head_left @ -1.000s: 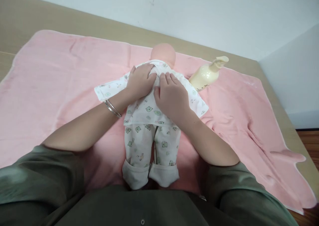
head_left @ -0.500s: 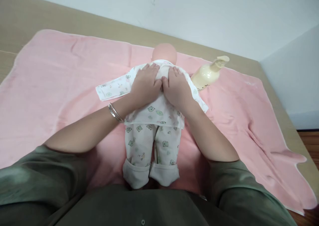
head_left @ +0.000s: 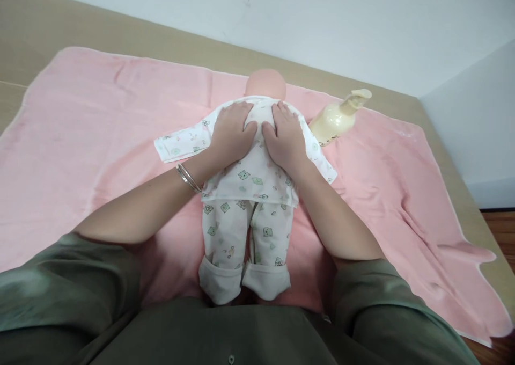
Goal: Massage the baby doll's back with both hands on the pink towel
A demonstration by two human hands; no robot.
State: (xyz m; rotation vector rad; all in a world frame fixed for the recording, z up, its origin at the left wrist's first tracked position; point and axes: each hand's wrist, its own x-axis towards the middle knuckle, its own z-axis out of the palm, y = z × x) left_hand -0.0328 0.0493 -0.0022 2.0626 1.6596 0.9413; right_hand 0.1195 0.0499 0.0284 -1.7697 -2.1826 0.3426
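Note:
A baby doll point(head_left: 250, 188) in white printed pyjamas lies back up on a pink blanket point(head_left: 132, 102), its bald head away from me and its trouser legs toward me. My left hand point(head_left: 234, 131) rests flat on the left side of its upper back, thumb apart from the fingers. On the right side of the upper back lies my right hand point(head_left: 285, 137), also flat, with its thumb out. A strip of shirt shows between the two thumbs. Neither hand grips anything.
A cream pump bottle point(head_left: 333, 122) leans on the blanket to the right of the doll's shoulder. The blanket covers much of a light wooden table point(head_left: 161, 45). Behind it stands a white wall point(head_left: 301, 21).
My hands have moved slightly apart on the doll's back. The thumbs, close together before, now have a gap between them. The doll and bottle look much the same.

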